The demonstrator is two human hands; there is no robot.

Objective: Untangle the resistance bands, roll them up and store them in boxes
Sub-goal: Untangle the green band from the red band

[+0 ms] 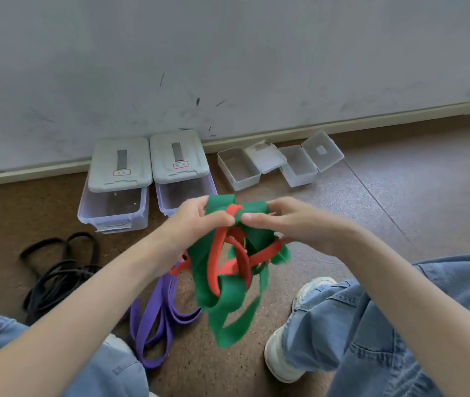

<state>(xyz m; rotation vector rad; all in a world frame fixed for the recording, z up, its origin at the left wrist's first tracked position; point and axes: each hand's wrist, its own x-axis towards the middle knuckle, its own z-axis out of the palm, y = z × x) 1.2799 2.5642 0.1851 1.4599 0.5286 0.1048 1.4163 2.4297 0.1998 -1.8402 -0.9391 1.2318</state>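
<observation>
Pinching the green band [229, 296], red band [216, 253] knotted between both hands' fingers [219, 217].

Place: bare indoor room, perhaps a gym or storeroom.
Evidence: scuffed wall [228, 53]; speckled floor [400, 196]; boxes [148, 179] against the wall.

two lidded boxes [119, 181] left of two open boxes [268, 164], all along the wall [228, 53].

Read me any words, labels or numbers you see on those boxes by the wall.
Left grey-lidded clear plastic box: small red-bordered white label, text too blurred to read.
Right grey-lidded clear plastic box: a red-bordered label, also unreadable.
Small open box's lid: blank-looking square sticker.
</observation>
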